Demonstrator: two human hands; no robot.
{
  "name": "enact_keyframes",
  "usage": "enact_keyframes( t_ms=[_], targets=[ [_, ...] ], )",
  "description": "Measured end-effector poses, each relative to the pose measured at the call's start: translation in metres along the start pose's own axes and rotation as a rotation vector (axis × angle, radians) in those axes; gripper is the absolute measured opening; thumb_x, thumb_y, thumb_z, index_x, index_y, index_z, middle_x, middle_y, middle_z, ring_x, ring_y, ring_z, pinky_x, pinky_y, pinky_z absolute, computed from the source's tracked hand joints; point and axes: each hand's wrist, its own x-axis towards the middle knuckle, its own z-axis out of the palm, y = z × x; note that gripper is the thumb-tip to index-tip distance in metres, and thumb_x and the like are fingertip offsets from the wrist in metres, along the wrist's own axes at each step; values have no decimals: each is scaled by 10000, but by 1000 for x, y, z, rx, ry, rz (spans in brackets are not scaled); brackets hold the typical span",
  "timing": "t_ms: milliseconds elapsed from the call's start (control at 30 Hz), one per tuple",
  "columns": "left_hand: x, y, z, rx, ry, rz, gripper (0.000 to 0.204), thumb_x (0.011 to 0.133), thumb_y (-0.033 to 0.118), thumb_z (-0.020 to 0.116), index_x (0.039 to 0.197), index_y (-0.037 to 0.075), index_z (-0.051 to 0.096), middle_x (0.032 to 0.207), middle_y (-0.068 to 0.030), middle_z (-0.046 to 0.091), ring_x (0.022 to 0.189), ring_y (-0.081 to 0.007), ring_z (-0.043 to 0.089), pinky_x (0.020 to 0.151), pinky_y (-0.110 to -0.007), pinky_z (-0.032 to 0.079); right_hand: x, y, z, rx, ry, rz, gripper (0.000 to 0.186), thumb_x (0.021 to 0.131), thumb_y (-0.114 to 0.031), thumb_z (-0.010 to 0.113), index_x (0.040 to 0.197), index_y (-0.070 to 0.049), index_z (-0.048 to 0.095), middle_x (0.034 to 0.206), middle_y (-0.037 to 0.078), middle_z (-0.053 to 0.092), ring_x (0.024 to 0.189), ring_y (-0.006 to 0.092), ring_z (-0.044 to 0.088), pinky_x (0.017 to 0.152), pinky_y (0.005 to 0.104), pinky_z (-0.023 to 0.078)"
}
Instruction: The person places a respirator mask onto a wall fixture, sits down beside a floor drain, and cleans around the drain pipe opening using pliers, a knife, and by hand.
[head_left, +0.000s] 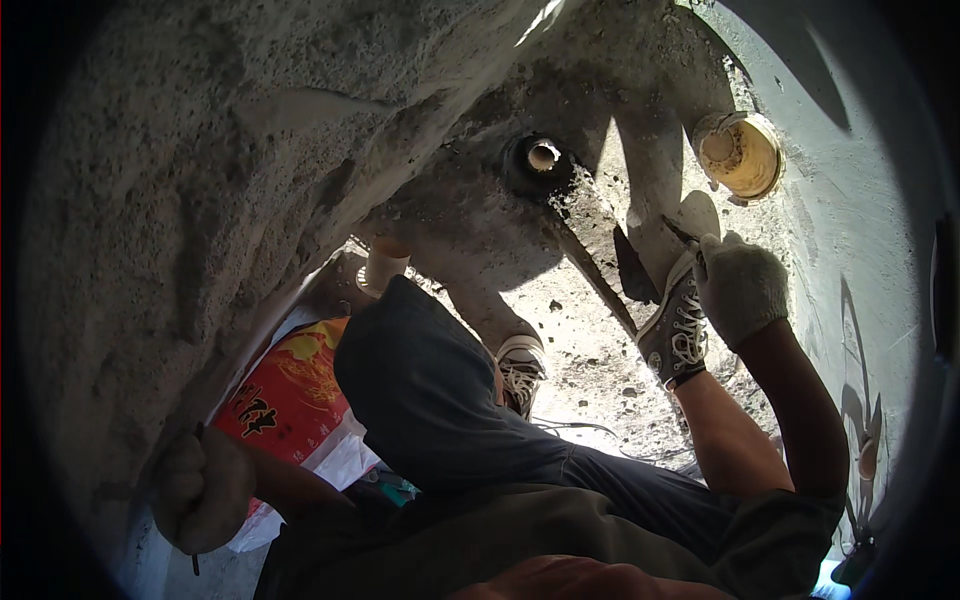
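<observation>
across the left side and top of the view leans a rough wall (220,170), its pitted face mostly in shade. along the right edge curves a smoother grey wall (870,190), with thin dark shadows on it. between them lies the floor (590,340), rough and strewn with crumbs, split into bright sun and deep shadow. over it the person squats in dark trousers (440,390), one knee toward the rough wall. beside that knee, low at the left, sits a red bag (290,400) with a yellow pattern, white plastic next to it. both hands are gloved: the right hand (742,280) is closed on a tool, just above a shoe and near the smooth wall; the left hand (203,490) is curled into a fist beside the bag, well apart from the other. two dark shoes (688,330) with pale laces stand on the floor. a wide yellowish pipe (742,158) opens beside the smooth wall, beyond the right hand. a short pale pipe (385,264) stands near the knee, and a narrower stub (543,155) rises inside a black ring farther off. smaller come the tool (682,230), seemingly a trowel, pointing away from the right hand over the floor, and a thin dark rod (196,565) poking out below the left fist.
</observation>
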Motion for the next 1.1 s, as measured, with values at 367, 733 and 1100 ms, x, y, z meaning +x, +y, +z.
enact_keyframes(
  t_ms=[367,733,1100],
  targets=[
    [-2,22,35,-644,-42,-2,637,1102,347,167,574,118,441,451,-11,460,343,-103,417,337,-209,387,9,-16,-4,-37,37,21,147,884,-140,557,839,-46,661,786,182,682,766,351,704,714,461,566],
    [9,20,20,456,7,464,469,1114,288,205,954,-47,490,552,69,481,404,-52,459,439,-210,486,6,-38,18,-191,47,90,208,892,-175,557,853,-43,714,873,195,722,855,343,724,798,448,578],
    [30,39,18,342,17,555,300,1066,196,382,826,37,466,461,102,460,404,-66,515,491,-247,550,14,-41,22,-273,14,140,256,897,-247,582,943,-42,728,960,208,716,935,378,701,856,479,551]
  ],
)
